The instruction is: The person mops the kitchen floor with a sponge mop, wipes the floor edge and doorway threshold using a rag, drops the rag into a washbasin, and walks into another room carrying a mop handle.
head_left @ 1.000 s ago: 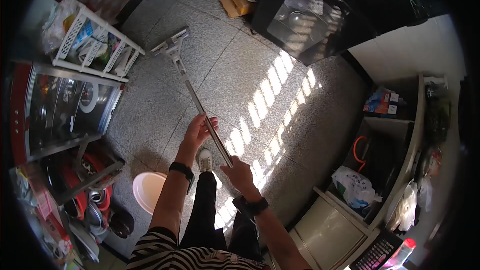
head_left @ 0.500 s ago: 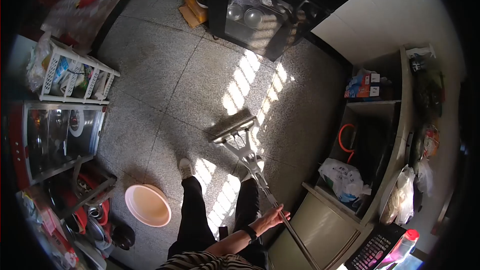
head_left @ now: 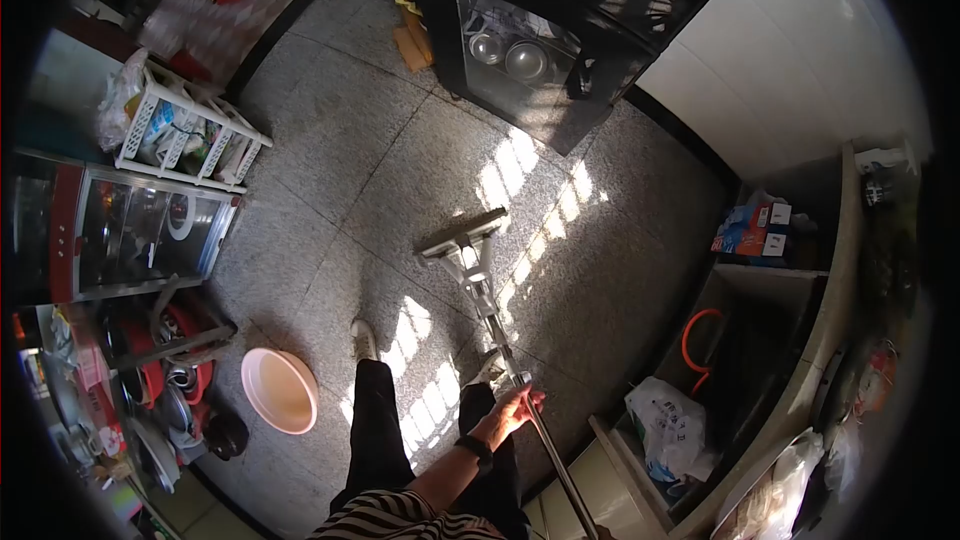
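Note:
My left hand [head_left: 505, 415], with a dark band on its wrist, is closed around the metal pole of a sponge mop [head_left: 487, 308]. The pole slants from the lower right up to the mop's wide, flat head [head_left: 465, 234], which rests on the speckled tile floor [head_left: 340, 170]. My right hand is out of view; the upper end of the pole runs off the bottom edge. My shoes stand on the floor behind the mop head, one close beside the pole.
A pink basin [head_left: 280, 392] stands left of my feet. Further left are a white rack [head_left: 190, 135], a glass-fronted cabinet [head_left: 150, 235] and stacked pots. A black cabinet [head_left: 520, 70] stands ahead. On the right, open shelving holds boxes [head_left: 755, 230] and a white plastic bag [head_left: 668, 430].
My left hand and the mop pole have moved left and slightly forward. The mop head has tilted, showing less of its sponge. The whole view has shifted with my head.

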`<state>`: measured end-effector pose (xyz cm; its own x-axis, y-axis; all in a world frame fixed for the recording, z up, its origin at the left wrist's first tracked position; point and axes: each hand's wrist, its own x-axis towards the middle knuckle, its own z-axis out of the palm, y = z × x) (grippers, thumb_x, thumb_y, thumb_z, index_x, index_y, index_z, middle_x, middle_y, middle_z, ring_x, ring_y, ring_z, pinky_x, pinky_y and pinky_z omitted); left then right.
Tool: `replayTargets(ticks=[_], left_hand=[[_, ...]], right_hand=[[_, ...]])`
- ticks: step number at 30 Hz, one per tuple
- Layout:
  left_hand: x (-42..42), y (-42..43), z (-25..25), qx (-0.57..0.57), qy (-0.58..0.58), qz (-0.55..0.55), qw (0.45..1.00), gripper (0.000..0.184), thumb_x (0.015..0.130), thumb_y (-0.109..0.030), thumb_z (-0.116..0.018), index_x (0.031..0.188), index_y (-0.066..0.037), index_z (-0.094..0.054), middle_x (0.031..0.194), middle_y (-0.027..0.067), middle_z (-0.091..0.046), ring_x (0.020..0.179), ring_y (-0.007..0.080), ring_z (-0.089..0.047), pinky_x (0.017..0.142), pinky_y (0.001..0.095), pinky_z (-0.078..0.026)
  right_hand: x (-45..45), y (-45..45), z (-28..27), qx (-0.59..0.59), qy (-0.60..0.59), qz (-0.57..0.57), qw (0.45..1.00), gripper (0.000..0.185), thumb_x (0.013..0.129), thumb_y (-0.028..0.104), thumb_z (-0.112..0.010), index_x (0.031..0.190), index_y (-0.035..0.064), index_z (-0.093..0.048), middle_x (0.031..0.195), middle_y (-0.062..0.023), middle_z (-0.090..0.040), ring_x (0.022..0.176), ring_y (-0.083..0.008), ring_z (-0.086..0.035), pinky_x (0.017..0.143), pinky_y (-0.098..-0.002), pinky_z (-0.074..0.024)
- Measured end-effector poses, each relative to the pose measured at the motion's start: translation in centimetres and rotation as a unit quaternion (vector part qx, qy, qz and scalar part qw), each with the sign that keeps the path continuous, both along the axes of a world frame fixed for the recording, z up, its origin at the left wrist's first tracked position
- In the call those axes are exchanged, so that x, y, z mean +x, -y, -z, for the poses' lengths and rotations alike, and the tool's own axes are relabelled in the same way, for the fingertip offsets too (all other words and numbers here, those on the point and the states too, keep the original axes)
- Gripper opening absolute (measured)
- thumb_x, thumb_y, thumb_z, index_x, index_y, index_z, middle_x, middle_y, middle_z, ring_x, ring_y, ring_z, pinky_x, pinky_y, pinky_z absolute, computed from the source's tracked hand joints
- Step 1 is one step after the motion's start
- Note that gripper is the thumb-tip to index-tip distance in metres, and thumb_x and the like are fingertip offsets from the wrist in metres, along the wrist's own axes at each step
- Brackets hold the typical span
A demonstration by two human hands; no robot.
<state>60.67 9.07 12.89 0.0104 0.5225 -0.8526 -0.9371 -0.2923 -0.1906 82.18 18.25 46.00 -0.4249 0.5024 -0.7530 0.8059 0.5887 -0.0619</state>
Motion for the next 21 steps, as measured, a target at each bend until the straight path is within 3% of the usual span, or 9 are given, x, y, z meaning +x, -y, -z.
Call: replayTargets(ticks=[2,5,7,9,13,17,18,19,21], left_hand=[[-6.4,-0.9,1.1,-0.041,-0.078,-0.006,0.996,0.021,0.081,-0.024,-0.053,0.086,-0.006,-0.044,0.078,0.0137,-0.056,0.062,0.0223,-0.055,0.058,0.0367,-0.048],[-15.1,-2.1,1.6,-0.102,-0.169,-0.02,0.98,0.021,0.084,-0.026,-0.048,0.085,-0.006,-0.04,0.073,0.0144,-0.054,0.059,0.0217,-0.053,0.055,0.0354,-0.046],[-19.4,-2.4,1.1,-0.101,-0.184,-0.037,0.977,0.021,0.086,-0.024,-0.045,0.085,-0.003,-0.04,0.074,0.018,-0.054,0.055,0.0204,-0.05,0.056,0.0362,-0.045],[-21.6,-2.9,1.4,-0.103,-0.21,-0.024,0.972,0.02,0.086,-0.023,-0.045,0.081,-0.004,-0.042,0.076,0.0165,-0.053,0.058,0.0183,-0.051,0.056,0.0344,-0.044],[-17.5,-6.9,-0.6,-0.084,-0.234,0.02,0.968,0.021,0.088,-0.021,-0.042,0.082,-0.001,-0.039,0.069,0.0157,-0.052,0.057,0.0196,-0.05,0.053,0.0324,-0.043],[-5.4,-11.9,-5.9,-0.013,-0.076,0.037,0.996,0.017,0.084,-0.018,-0.049,0.08,-0.002,-0.045,0.074,0.0143,-0.052,0.071,0.0238,-0.053,0.072,0.0412,-0.045],[-2.1,-12.3,-4.7,0.074,-0.065,0.029,0.995,0.018,0.083,-0.019,-0.053,0.08,-0.003,-0.046,0.075,0.012,-0.051,0.076,0.0237,-0.053,0.075,0.0417,-0.045],[0.7,-13.6,-4.4,0.103,-0.048,0.019,0.993,0.018,0.082,-0.018,-0.053,0.083,-0.004,-0.042,0.074,0.0107,-0.05,0.077,0.0239,-0.054,0.07,0.04,-0.047],[2.9,-16.4,-6.8,0.085,0.006,0.047,0.995,0.02,0.079,-0.018,-0.058,0.081,-0.005,-0.042,0.075,0.009,-0.05,0.078,0.0228,-0.054,0.071,0.0416,-0.047]], right_hand=[[-5.3,-1.3,3.8,-0.022,-0.07,0.007,0.997,0.034,0.077,0.027,-0.057,0.107,0.014,-0.049,0.053,-0.0123,-0.051,0.044,-0.0271,-0.049,0.044,-0.0359,-0.0427],[-15.1,-2.8,12.2,-0.089,0.039,0.008,0.995,0.046,0.073,0.032,-0.059,0.113,0.0162,-0.043,0.077,-0.0158,-0.06,0.074,-0.0334,-0.058,0.066,-0.0411,-0.0445],[-19.8,-2.6,17.1,-0.062,-0.198,-0.027,0.978,0.044,0.077,0.031,-0.054,0.116,0.0215,-0.038,0.073,-0.0132,-0.061,0.067,-0.0342,-0.059,0.058,-0.0428,-0.0466],[-24.3,-3.2,17.5,-0.099,-0.215,-0.025,0.971,0.041,0.076,0.028,-0.055,0.114,0.0213,-0.04,0.074,-0.013,-0.061,0.066,-0.0336,-0.059,0.056,-0.0422,-0.0461],[-19.7,-6.3,14.3,-0.095,-0.246,0.056,0.963,0.041,0.072,0.024,-0.059,0.11,0.0219,-0.044,0.076,-0.0109,-0.061,0.065,-0.0295,-0.06,0.056,-0.0379,-0.0451],[-7.0,-10.8,10.9,-0.05,-0.252,0.041,0.966,0.045,0.064,0.014,-0.065,0.107,0.008,-0.053,0.071,-0.0092,-0.061,0.06,-0.0176,-0.059,0.055,-0.0294,-0.0452],[-0.9,-12.1,11.3,0.147,-0.261,-0.274,0.914,0.041,0.071,0.018,-0.062,0.109,0.0098,-0.051,0.063,-0.0097,-0.056,0.052,-0.0202,-0.052,0.05,-0.0322,-0.0439],[3.9,-13.2,11.7,0.325,-0.235,-0.55,0.733,0.037,0.077,0.023,-0.059,0.11,0.0116,-0.049,0.054,-0.0101,-0.052,0.043,-0.0228,-0.045,0.045,-0.0351,-0.0425],[0.7,-14.2,5.9,0.088,-0.326,-0.184,0.923,0.042,0.077,0.02,-0.059,0.117,0.0112,-0.047,0.062,-0.0075,-0.055,0.047,-0.0172,-0.045,0.045,-0.0319,-0.0408]])
